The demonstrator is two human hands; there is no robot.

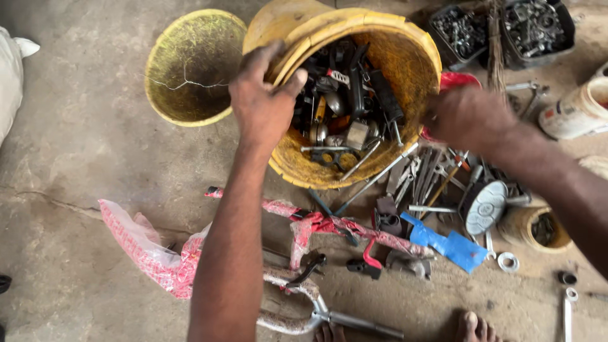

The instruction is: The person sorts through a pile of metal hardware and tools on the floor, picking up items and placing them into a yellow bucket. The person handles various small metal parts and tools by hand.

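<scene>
A big yellow bucket [405,57] lies tilted towards me, full of several metal tools and parts [345,107]. My left hand [263,95] grips the bucket's near-left rim, thumb inside. At the bucket's right rim, my right hand [468,114] holds the edge with curled fingers. A long metal rod [373,180] and other tools spill from the bucket's mouth onto the concrete floor.
An empty cracked yellow bucket [190,69] stands to the left. Wrenches and loose tools [430,177] lie right of the big bucket, with a round metal cover [484,206], blue plastic [453,244], and black trays of bolts [535,25]. A wrapped bicycle handlebar [304,272] lies near my feet [475,326].
</scene>
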